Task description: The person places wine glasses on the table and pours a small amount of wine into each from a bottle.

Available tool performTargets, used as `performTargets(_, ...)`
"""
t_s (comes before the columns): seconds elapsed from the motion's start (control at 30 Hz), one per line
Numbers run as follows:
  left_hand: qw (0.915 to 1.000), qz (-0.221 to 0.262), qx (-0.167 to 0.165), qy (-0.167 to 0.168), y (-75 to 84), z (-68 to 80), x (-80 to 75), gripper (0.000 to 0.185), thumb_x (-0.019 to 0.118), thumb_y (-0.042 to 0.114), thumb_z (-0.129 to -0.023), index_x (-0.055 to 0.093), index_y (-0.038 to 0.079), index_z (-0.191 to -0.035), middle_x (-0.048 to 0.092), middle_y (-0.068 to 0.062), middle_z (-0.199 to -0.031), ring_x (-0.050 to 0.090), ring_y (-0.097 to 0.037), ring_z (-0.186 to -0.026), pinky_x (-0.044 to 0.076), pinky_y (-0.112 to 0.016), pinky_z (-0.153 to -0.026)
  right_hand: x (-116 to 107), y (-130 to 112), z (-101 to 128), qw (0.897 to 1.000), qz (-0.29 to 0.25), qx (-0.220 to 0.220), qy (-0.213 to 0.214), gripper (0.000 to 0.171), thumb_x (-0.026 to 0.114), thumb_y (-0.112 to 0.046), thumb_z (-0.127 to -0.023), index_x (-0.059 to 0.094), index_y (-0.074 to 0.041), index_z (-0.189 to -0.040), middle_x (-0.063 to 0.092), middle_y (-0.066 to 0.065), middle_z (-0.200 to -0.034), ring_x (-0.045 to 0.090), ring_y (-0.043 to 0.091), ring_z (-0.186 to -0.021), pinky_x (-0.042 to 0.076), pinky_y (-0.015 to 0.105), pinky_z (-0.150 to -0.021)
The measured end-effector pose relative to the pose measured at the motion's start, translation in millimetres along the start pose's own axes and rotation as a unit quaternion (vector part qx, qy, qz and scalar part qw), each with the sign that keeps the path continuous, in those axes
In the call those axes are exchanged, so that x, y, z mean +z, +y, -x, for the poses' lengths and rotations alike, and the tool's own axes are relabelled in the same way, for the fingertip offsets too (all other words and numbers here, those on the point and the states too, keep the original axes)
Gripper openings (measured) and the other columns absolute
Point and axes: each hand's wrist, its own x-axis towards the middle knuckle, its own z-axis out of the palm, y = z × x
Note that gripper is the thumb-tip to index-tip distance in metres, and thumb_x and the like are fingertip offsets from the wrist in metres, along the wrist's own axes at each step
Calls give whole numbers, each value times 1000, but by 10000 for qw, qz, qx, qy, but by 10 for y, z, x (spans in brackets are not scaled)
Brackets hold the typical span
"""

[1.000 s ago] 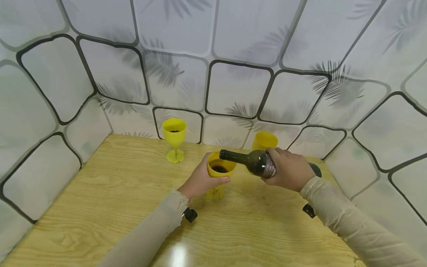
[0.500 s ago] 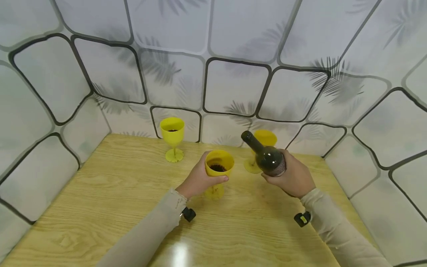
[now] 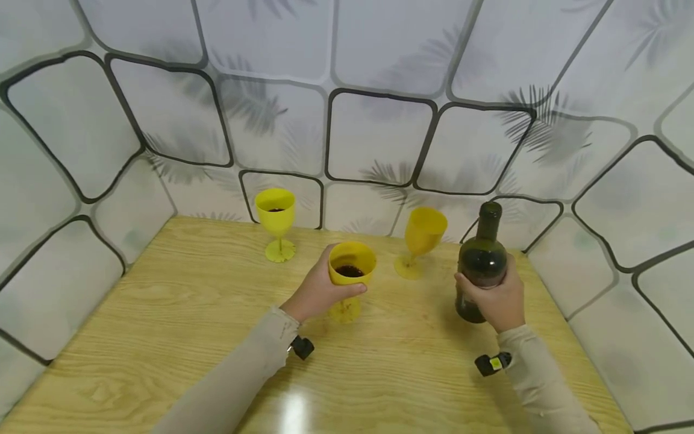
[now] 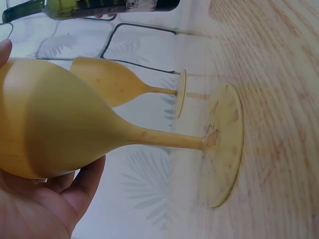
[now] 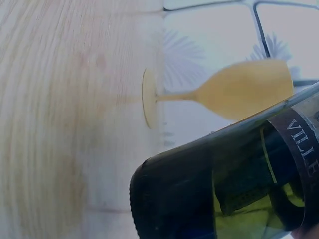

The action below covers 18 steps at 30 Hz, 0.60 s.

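Note:
My left hand (image 3: pixel 317 292) grips the bowl of a yellow goblet (image 3: pixel 353 251) with dark liquid inside. In the left wrist view the held goblet's foot (image 4: pixel 224 149) is at the tabletop, and fingers wrap its bowl. My right hand (image 3: pixel 501 301) holds a dark green wine bottle (image 3: pixel 479 256) round its body, neck up. The right wrist view shows the bottle's base (image 5: pixel 164 194) close over the table, slightly tilted, with part of its label in view. Between the two hands, farther back, stands another yellow goblet (image 3: pixel 425 230); its inside bottom is hidden.
A third yellow goblet (image 3: pixel 275 218) holding dark liquid stands at the back left. The wooden table (image 3: pixel 162 325) meets a patterned wall (image 3: pixel 379 138) behind and at both sides. Dark straps with small devices sit on both wrists.
The bottle has swung from tilted over the held goblet to nearly upright and moved right and down toward the table. The left hand keeps its grip on the goblet in place.

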Motion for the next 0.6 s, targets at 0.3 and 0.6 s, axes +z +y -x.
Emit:
performTargets(0.3, 10000, 0, -64, 23, 31, 10, -3, 80, 88, 26, -85, 37, 26, -148, 54, -2, -137, 57, -23, -121, 50, -45, -104, -26, 213, 36, 9962, -429, 396, 651, 75, 90, -8, -75, 55, -6, -141, 60, -21, -110, 57, -2, -99, 42, 19, -88)
performTargets(0.6, 9999, 77, -83, 35, 13, 10, 8, 80, 87, 26, -86, 38, 25, -148, 54, -2, -137, 57, -26, -122, 51, -44, -102, -69, 370, 51, 9914, -526, 711, 969, 76, 89, -10, -76, 53, -10, -144, 60, -18, -115, 55, -3, -102, 41, 18, -90)
